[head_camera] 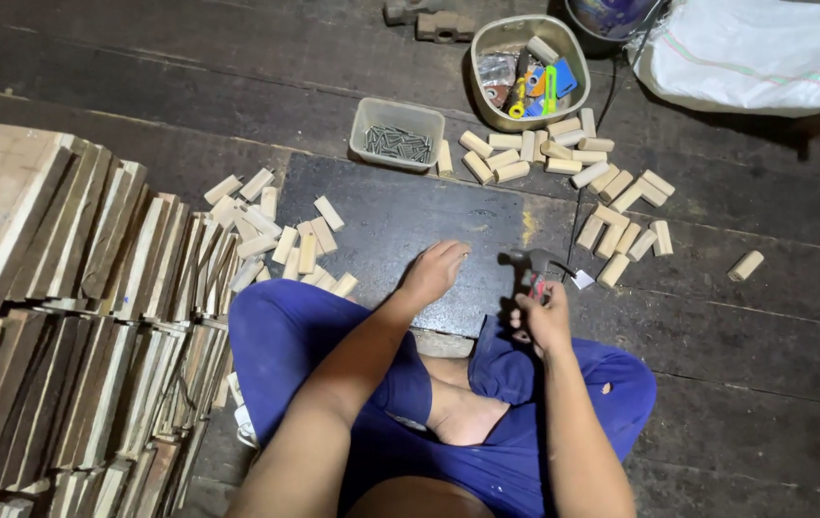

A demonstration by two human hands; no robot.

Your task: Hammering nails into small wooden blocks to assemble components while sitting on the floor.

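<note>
Right hand (544, 321) fisted around a hammer (531, 268) handle, head raised. Left hand (434, 270) flat, fingers loosely spread, resting on the dark board (381, 221), holding nothing.

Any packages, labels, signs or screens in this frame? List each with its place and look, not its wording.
White woven sack: top right on the floor, bulging, with a thin coloured stripe.
Small packets in the round metal tin: top centre, blue, orange and yellow-green pieces jumbled together.
No signs or screens in view.
</note>
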